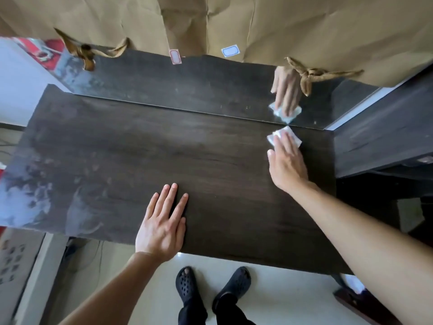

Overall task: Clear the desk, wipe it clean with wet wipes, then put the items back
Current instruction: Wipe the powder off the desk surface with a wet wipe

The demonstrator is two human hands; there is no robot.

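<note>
From my remote seat I look down over a dark wood-grain worktop (210, 160). The right grip (287, 165) is stretched out to the far right corner, palm down and spread wide, its fingers (283, 141) straight and laid flat on a white wet wipe (293, 136). It curls round nothing; it only presses the wipe against the surface. The wipe lies under the fingertips, its crumpled edges showing on both sides of them and beyond them, and its far corner touches the line where the worktop meets a mirror (187, 90) standing along the back. In that mirror I see the same fingers and wipe doubled.

The left grip (161, 228) is well apart from the wipe, near the front edge about midway along. It is fully opened out too, palm flat on the bare wood, fingers straight and a little fanned, with nothing in it.

Pale cloudy patches show on the left end of the worktop; I cannot tell whether they are smears or glare. Crumpled brown paper (304, 24) hangs over the upper part of the mirror, carrying a red-bordered label (175, 56) and a blue-bordered label (230, 51). Below the front edge, two black clogs (187, 285) stand on a pale floor (281, 296).
</note>
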